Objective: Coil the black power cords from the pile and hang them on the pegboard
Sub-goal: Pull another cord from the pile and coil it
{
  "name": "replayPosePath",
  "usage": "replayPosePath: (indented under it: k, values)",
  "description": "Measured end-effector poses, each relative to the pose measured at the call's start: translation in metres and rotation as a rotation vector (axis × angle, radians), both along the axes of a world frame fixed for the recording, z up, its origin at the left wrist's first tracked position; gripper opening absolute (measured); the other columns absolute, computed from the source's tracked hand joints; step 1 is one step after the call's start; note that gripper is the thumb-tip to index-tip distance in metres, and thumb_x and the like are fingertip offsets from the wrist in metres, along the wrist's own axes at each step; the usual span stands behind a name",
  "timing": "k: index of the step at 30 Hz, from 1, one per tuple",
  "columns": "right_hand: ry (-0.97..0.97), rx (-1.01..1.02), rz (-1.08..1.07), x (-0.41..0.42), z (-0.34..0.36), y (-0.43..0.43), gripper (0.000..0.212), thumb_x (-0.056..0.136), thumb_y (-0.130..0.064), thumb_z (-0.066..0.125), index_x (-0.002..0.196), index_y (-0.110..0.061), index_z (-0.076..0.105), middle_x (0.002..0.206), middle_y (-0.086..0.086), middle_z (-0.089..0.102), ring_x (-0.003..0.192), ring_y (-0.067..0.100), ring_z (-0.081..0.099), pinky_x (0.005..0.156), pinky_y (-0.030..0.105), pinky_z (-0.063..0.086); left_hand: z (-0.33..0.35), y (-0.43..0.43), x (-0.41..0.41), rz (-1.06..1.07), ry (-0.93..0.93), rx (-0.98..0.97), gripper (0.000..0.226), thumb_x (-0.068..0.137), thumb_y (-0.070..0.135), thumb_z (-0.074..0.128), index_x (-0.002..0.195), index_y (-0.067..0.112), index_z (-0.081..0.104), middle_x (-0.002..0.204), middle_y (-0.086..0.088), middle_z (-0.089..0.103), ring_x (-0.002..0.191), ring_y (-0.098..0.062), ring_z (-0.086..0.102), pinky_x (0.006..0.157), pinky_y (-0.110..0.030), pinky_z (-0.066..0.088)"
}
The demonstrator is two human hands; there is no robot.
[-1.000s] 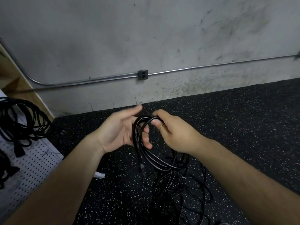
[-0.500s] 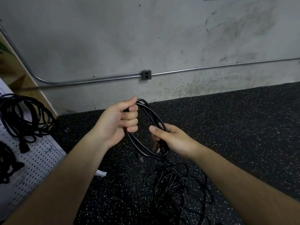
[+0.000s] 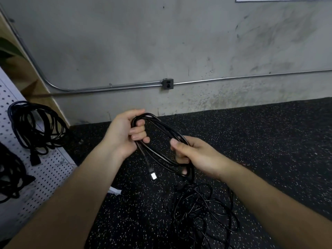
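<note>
A black power cord (image 3: 162, 128) forms an oval coil of several loops between my hands. My left hand (image 3: 125, 133) grips the coil's upper left end with curled fingers. My right hand (image 3: 195, 155) holds its lower right end, thumb on top. A plug (image 3: 152, 174) dangles from the coil below my left hand. The rest of the cord trails down into a tangled pile of black cords (image 3: 203, 212) on the floor. At the left stands a white pegboard (image 3: 52, 169) with a coiled cord (image 3: 34, 128) hanging on it and another bundle (image 3: 10, 177) lower down.
The floor (image 3: 260, 159) is black rubber with white specks. A grey concrete wall (image 3: 161, 42) with a metal conduit (image 3: 107, 86) and an outlet box (image 3: 168, 84) runs behind. A small white scrap (image 3: 115, 191) lies near the pegboard's foot. A wooden panel (image 3: 27, 72) leans at the far left.
My left hand has closed around the coil's top, having been open a second ago. My right hand slid down to the coil's lower end, and the loops drew up into a tidier oval.
</note>
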State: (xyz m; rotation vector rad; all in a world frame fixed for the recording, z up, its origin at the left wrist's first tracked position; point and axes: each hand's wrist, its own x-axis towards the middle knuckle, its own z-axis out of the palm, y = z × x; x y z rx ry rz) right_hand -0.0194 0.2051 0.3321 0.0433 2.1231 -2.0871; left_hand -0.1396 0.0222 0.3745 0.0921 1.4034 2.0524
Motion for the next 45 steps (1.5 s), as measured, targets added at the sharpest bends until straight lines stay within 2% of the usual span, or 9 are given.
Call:
replayPosePath:
  k: [4, 7, 11, 14, 19, 26, 32, 39, 45]
  values:
    - [0.0, -0.11, -0.105, -0.005, -0.009, -0.002, 0.052, 0.091, -0.065, 0.054, 0.109, -0.017, 0.063, 0.072, -0.009, 0.053, 0.066, 0.01, 0.056, 0.055, 0.025, 0.045, 0.0, 0.009, 0.011, -0.04, 0.066, 0.149, 0.039, 0.104, 0.034, 0.046, 0.068, 0.018, 0.045, 0.048, 0.011, 0.022, 0.039, -0.006, 0.021, 0.046, -0.023, 0.034]
    - [0.021, -0.131, -0.068, 0.001, -0.018, 0.011, 0.048, 0.085, -0.046, 0.062, 0.121, -0.014, 0.06, 0.091, -0.003, 0.069, 0.088, 0.018, 0.071, 0.07, 0.034, 0.056, 0.009, 0.008, 0.015, -0.006, 0.194, 0.159, 0.039, 0.107, 0.034, 0.043, 0.071, 0.019, 0.045, 0.05, 0.012, 0.022, 0.041, -0.005, 0.02, 0.045, -0.021, 0.03]
    - [-0.019, 0.246, 0.105, 0.008, -0.045, 0.026, 0.03, 0.081, -0.019, 0.066, 0.11, -0.014, 0.064, 0.093, 0.007, 0.069, 0.094, 0.018, 0.069, 0.099, 0.037, 0.05, 0.012, 0.0, 0.011, 0.087, 0.317, 0.112, 0.039, 0.107, 0.036, 0.043, 0.072, 0.019, 0.046, 0.049, 0.013, 0.024, 0.042, -0.004, 0.02, 0.045, -0.019, 0.027]
    - [-0.094, 0.453, 0.148, 0.008, -0.077, 0.034, 0.003, 0.093, -0.023, 0.064, 0.096, -0.022, 0.062, 0.094, 0.0, 0.062, 0.088, 0.015, 0.06, 0.093, 0.04, 0.05, 0.014, -0.007, 0.001, 0.175, 0.31, 0.125, 0.039, 0.106, 0.041, 0.045, 0.074, 0.02, 0.046, 0.049, 0.013, 0.024, 0.043, -0.005, 0.019, 0.045, -0.019, 0.028]
    - [-0.175, 0.739, 0.116, 0.017, -0.103, 0.048, 0.018, 0.107, -0.031, 0.041, 0.099, -0.031, 0.058, 0.092, -0.007, 0.068, 0.077, 0.011, 0.062, 0.075, 0.035, 0.054, 0.012, -0.018, -0.016, 0.341, 0.358, 0.138, 0.037, 0.106, 0.044, 0.046, 0.079, 0.019, 0.05, 0.051, 0.012, 0.029, 0.044, -0.006, 0.026, 0.049, -0.021, 0.037]
    - [0.1, 0.96, 0.11, 0.017, -0.053, 0.035, 0.007, 0.108, -0.028, 0.041, 0.104, -0.023, 0.04, 0.073, -0.004, 0.052, 0.058, 0.01, 0.042, 0.055, 0.027, 0.037, -0.005, -0.013, -0.023, 0.329, 0.457, 0.004, 0.028, 0.11, 0.027, 0.041, 0.089, 0.013, 0.053, 0.057, 0.01, 0.039, 0.052, -0.008, 0.037, 0.058, -0.024, 0.041]
    - [0.487, 1.165, 0.112, 0.028, -0.004, 0.022, 0.027, 0.105, -0.029, 0.047, 0.129, -0.032, 0.059, 0.106, -0.016, 0.053, 0.075, 0.003, 0.051, 0.067, 0.022, 0.043, -0.023, -0.002, -0.017, 0.15, 0.589, -0.269, 0.028, 0.11, 0.028, 0.043, 0.094, 0.013, 0.062, 0.06, 0.01, 0.046, 0.057, -0.009, 0.044, 0.066, -0.029, 0.041]
    - [0.582, 0.929, -0.218, 0.021, 0.021, 0.003, 0.021, 0.093, -0.044, 0.067, 0.102, -0.027, 0.058, 0.088, -0.018, 0.063, 0.078, -0.001, 0.059, 0.066, 0.021, 0.046, -0.028, 0.032, 0.032, -0.177, 0.721, -0.411, 0.032, 0.103, 0.041, 0.05, 0.098, 0.018, 0.071, 0.083, 0.004, 0.074, 0.081, -0.011, 0.065, 0.083, -0.033, 0.049]
    - [0.447, 0.643, -0.414, 0.018, 0.032, 0.012, 0.042, 0.075, -0.046, 0.085, 0.093, -0.031, 0.049, 0.076, -0.008, 0.064, 0.067, 0.003, 0.059, 0.063, 0.021, 0.047, -0.025, 0.038, 0.044, -0.386, 0.56, -0.243, 0.055, 0.092, 0.07, 0.046, 0.07, 0.022, 0.059, 0.061, -0.001, 0.045, 0.061, -0.015, 0.045, 0.069, -0.03, 0.042]
